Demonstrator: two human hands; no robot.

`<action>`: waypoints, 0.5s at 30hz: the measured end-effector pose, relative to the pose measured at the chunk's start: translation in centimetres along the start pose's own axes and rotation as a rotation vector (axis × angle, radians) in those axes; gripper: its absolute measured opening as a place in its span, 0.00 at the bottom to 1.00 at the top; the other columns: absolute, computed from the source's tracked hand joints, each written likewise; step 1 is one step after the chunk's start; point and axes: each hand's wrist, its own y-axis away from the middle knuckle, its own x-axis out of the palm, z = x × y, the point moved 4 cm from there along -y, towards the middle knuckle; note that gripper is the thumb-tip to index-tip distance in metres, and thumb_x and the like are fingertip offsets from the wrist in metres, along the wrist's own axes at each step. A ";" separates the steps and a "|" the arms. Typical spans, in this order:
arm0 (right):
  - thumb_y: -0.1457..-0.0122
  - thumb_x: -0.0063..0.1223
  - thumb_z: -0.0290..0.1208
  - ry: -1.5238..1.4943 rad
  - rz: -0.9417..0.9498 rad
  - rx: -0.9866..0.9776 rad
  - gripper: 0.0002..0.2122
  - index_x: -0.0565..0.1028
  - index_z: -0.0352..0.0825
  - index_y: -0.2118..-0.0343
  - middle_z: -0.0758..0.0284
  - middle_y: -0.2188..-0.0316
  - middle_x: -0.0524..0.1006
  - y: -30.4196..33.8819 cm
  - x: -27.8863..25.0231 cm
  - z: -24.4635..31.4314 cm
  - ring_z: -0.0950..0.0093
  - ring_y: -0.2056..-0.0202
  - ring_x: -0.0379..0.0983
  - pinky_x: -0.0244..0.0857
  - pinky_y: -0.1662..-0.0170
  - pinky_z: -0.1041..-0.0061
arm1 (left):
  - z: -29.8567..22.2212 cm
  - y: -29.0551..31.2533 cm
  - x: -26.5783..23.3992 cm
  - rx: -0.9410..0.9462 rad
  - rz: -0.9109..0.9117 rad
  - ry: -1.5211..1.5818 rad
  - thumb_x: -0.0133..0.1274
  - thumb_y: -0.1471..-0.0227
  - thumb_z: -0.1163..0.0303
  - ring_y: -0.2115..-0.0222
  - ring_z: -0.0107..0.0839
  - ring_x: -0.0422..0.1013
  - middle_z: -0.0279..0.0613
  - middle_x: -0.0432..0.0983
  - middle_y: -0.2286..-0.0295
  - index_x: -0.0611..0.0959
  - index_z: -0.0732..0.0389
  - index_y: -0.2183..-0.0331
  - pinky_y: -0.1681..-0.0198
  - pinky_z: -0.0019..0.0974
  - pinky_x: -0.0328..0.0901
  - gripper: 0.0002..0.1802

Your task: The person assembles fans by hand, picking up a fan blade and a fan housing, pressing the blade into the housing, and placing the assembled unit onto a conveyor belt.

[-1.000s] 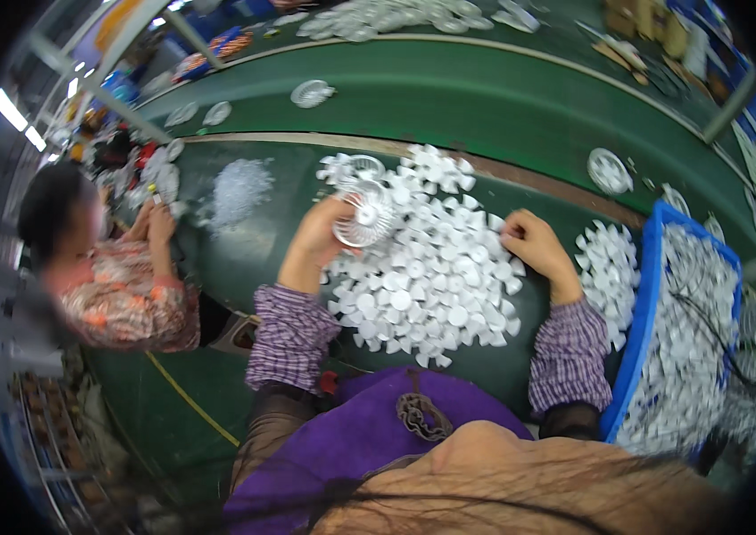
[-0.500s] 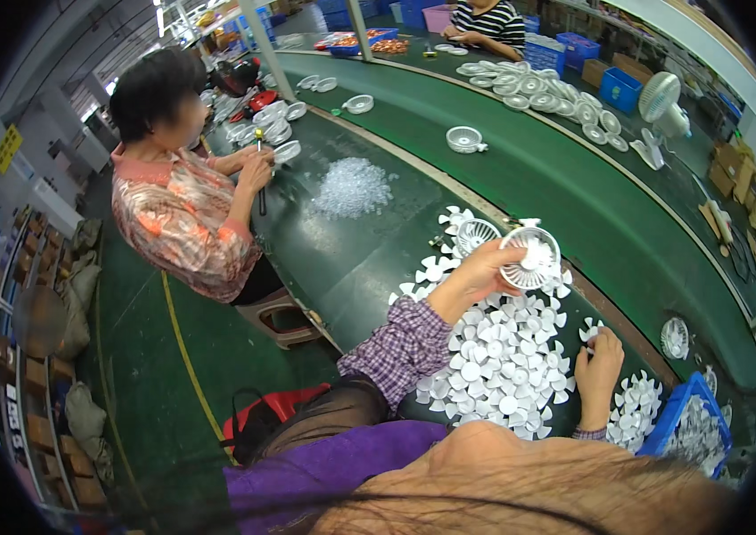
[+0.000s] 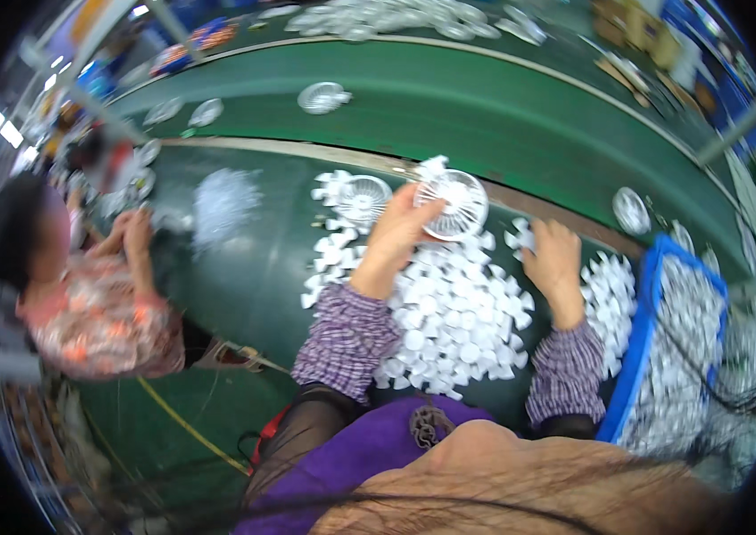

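Holding a round white fan grille (image 3: 454, 205) by its left edge, a person's left hand (image 3: 400, 230) is closed on it above the far part of a heap of white fan blades (image 3: 449, 312) on a dark green worktable (image 3: 280, 241). The right hand (image 3: 556, 259), well apart to the right, has its fingers curled narrow at a single white blade (image 3: 518, 234); whether they grip it or only touch it, I cannot tell. A second white grille (image 3: 363, 198) lies flat just left of the held one, with loose blades around it. Beyond the right wrist are a smaller heap of blades (image 3: 608, 299) and a blue crate (image 3: 632, 352) full of pale parts. To the left, small clear pieces (image 3: 224, 207) are scattered near a seated co-worker (image 3: 101, 321) in a patterned top. Behind the table runs a green conveyor belt (image 3: 485, 116) carrying several more grilles.
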 end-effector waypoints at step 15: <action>0.55 0.61 0.26 -0.450 -0.358 -0.160 0.16 0.73 0.29 0.61 0.58 0.68 0.73 1.2 -5.9 6.0 0.59 0.65 0.70 0.66 0.62 0.66 | 1.6 1.6 5.4 -0.023 0.252 -0.203 0.49 0.57 0.79 0.66 0.23 0.72 0.40 0.73 0.60 0.66 0.69 0.47 0.65 0.26 0.66 0.32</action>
